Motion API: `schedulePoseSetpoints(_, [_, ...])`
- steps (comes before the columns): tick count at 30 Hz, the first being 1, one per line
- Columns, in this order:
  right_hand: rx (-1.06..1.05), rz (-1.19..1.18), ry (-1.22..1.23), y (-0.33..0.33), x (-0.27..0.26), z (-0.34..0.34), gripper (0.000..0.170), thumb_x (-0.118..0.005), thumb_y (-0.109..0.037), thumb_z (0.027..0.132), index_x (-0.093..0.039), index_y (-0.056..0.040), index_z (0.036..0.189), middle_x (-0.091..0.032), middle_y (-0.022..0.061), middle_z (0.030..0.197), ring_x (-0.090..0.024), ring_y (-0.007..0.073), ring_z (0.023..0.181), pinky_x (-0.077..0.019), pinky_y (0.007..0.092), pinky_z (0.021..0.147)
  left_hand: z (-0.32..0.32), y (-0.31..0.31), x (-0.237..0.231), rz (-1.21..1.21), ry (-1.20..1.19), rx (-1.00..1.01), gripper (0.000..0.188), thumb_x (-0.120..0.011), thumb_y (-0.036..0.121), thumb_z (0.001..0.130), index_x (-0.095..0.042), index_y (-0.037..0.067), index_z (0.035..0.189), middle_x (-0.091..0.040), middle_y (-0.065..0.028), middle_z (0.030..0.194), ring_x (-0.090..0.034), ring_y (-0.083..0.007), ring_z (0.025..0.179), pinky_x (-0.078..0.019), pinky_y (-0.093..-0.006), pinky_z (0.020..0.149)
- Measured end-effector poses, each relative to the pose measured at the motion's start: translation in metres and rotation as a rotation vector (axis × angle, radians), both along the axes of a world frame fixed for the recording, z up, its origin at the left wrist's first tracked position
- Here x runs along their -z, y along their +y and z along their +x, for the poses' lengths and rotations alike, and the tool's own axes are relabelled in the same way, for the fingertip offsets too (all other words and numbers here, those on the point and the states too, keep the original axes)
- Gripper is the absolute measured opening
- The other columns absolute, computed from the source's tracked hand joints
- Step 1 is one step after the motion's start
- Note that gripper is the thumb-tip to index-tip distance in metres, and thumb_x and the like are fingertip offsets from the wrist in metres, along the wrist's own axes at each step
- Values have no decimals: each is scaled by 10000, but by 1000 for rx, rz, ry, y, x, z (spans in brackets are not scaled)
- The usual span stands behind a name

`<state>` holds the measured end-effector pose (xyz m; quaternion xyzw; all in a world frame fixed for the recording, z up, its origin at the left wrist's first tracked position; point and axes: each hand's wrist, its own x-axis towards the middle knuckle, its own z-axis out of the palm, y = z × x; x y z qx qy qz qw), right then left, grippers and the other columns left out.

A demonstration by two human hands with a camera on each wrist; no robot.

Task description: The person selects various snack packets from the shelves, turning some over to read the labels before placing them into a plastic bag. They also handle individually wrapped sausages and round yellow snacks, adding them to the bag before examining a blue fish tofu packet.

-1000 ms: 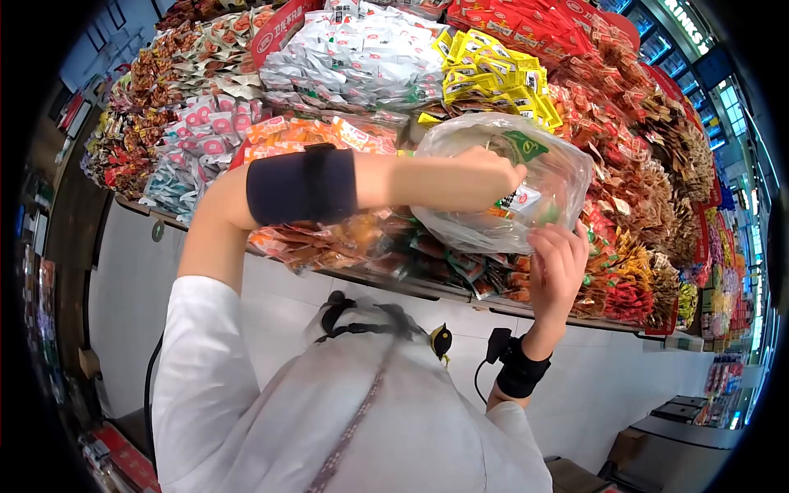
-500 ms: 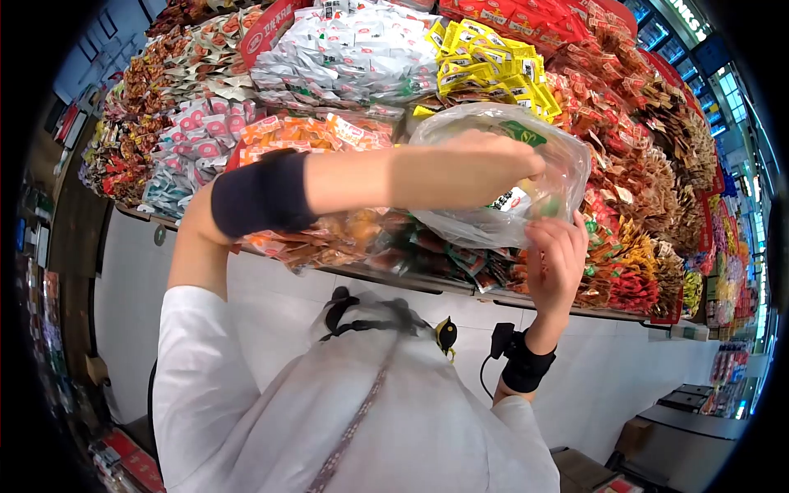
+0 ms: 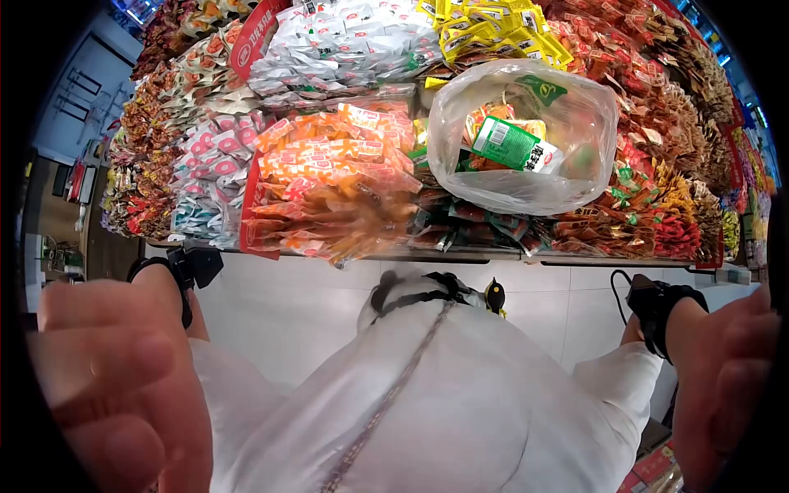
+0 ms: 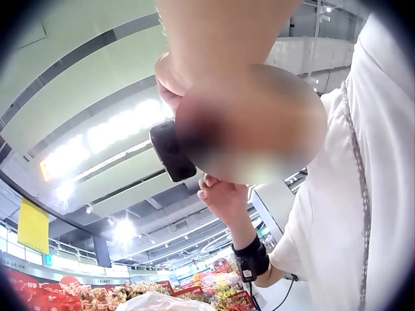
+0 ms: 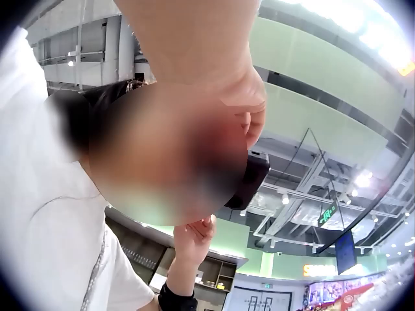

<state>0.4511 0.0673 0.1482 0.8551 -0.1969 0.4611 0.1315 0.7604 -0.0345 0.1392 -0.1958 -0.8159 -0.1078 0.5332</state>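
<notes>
Both hands are raised close in front of the head camera, away from the snack display. The left hand (image 3: 115, 378) looms blurred at the lower left of the head view, fingers loosely bent and nothing between them. Opposite it, at the right edge, the right hand (image 3: 727, 378) is partly cut off by the dark rim; in the left wrist view its loosely curled fingers look bare. Both wrist views show a black device (image 4: 174, 150) at the person's head, near the hands. An open clear plastic bag (image 3: 604, 156) sits on the display, holding a green-and-white snack packet (image 3: 509, 144) and others.
Around the bag lie heaps of orange packets (image 3: 337, 156), silvery-white packets (image 3: 345, 49), yellow packets (image 3: 501, 29) and red-brown packets (image 3: 657, 90). Red dividers (image 3: 253, 41) separate some of them. The display's front edge (image 3: 460, 256) runs across before the person.
Earlier the left hand was inside the bag's mouth and the right hand held its rim. Both have left the bag and come up toward the head. The bag stands open on the packets.
</notes>
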Motion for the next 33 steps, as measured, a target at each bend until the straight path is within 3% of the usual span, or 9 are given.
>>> schedulePoseSetpoints(33, [-13, -86, 118, 3, -37, 36, 281, -583, -201, 733, -533, -1, 924, -583, 105, 846, -547, 219, 722, -407, 370, 672, 17, 0, -33, -156, 151, 223, 333, -304, 286, 903, -451, 1, 995, -527, -127, 724, -492, -169, 499, -364, -224, 407])
